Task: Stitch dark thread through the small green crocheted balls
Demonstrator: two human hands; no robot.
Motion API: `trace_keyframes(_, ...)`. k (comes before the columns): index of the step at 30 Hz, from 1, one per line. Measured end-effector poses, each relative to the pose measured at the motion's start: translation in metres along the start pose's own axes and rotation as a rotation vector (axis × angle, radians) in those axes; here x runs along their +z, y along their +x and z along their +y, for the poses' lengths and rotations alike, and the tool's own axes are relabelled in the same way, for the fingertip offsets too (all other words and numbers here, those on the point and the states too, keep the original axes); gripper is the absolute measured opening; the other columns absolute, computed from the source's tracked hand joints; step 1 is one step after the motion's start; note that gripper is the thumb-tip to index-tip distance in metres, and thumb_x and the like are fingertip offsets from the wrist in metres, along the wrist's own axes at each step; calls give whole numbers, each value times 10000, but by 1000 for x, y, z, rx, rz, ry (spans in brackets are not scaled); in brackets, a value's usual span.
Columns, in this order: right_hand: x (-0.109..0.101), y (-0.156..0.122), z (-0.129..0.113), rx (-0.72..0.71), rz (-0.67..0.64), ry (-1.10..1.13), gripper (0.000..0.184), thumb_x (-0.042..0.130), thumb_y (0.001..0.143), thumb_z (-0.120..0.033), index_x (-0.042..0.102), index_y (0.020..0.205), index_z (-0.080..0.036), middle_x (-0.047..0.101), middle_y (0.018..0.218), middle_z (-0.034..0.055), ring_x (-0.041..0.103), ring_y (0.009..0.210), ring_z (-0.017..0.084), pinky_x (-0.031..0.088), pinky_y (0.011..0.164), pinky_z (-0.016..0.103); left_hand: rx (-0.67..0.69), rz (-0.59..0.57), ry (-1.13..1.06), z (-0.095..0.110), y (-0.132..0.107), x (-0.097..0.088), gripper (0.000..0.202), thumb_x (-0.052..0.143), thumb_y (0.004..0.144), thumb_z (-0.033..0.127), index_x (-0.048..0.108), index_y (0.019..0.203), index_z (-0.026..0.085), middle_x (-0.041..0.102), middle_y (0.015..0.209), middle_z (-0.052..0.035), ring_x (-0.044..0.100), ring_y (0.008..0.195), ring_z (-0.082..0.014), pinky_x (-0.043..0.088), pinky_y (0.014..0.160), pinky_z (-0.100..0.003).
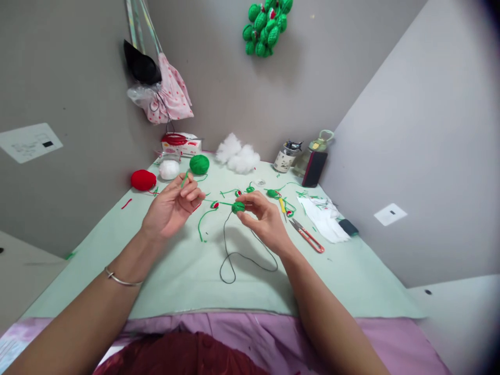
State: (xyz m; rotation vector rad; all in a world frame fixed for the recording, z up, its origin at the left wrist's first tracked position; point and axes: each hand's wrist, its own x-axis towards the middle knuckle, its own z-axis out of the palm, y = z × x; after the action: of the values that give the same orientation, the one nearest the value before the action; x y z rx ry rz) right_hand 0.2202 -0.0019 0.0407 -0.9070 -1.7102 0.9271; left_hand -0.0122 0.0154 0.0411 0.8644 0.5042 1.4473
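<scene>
My right hand pinches a small green crocheted ball between thumb and fingertips, just above the table. A taut strand of green yarn runs from the ball to my left hand. That hand is raised, palm turned up, with its fingers curled on the yarn; a light green end sticks up at the thumb and forefinger. A thin dark cord loops over the table below the ball. Close behind lie small red, white and green crocheted pieces with green tails.
Red thread snips and a yellow-handled tool lie right, near white paper. Yarn balls in red, white and green sit left. Behind are white stuffing, a phone and a bottle.
</scene>
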Motion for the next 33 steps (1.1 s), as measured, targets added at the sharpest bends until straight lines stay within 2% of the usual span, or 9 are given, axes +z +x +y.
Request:
trace_keyframes(1,0,0,-1,17,-18,41,187,719,835,-261,703,1011,-201,599,1061,42,646,955,143,561,964,334,21,-17,41,0,-2,1,145,747,870,282,620,839,218,306,646,55,337,538,-98,492,615,-246)
trace_keyframes(3,1,-1,-2,59,-38,133,193,752,818,-250,723,1002,-201,612,1037,34,647,947,139,554,943,317,95,-69,211,-2,-7,5,97,718,883,280,644,911,223,325,655,50,325,545,-106,418,548,-239)
trace_keyframes(7,1,0,2,216,-110,387,206,798,801,-293,770,985,-205,698,975,32,655,877,133,549,862,282,248,-215,770,-7,-19,11,281,716,855,170,672,1117,261,544,856,9,442,666,-119,441,665,-264)
trace_keyframes(10,6,1,5,337,-146,619,234,802,788,-349,797,955,-185,731,908,41,668,811,139,562,827,285,298,-340,966,-14,-22,12,343,726,857,156,662,1174,270,616,1061,-21,490,740,-123,461,742,-284)
trace_keyframes(16,14,0,7,404,-151,744,233,822,780,-366,811,905,-170,741,886,46,673,820,133,560,831,256,482,-325,986,-28,-22,12,331,712,895,163,665,1203,274,664,1168,-50,528,810,-150,463,728,-291)
trace_keyframes(20,14,-1,7,425,-172,742,247,822,794,-395,803,895,-170,746,915,53,663,811,120,556,811,242,532,-321,1018,-31,-24,14,248,701,903,167,688,1135,254,717,1092,-48,569,840,-171,469,729,-302)
trace_keyframes(25,16,-3,3,440,-240,617,442,748,832,-580,778,917,-147,723,888,76,664,784,136,547,736,263,601,-184,1055,-30,-21,8,268,737,880,182,692,1139,232,718,1050,-40,590,791,-148,480,727,-291)
trace_keyframes(29,18,-6,-3,375,-169,461,321,827,781,-454,739,764,-146,670,750,16,557,610,77,481,637,237,599,-157,1025,-32,-17,1,253,714,900,203,692,1151,224,697,1057,-46,610,762,-134,508,717,-286)
trace_keyframes(33,18,-9,-10,237,-64,356,235,798,814,-379,733,763,-160,650,693,-4,538,586,80,442,592,235,564,-118,987,-36,-15,0,243,746,865,213,697,1103,208,687,1028,-46,644,764,-137,538,741,-299)
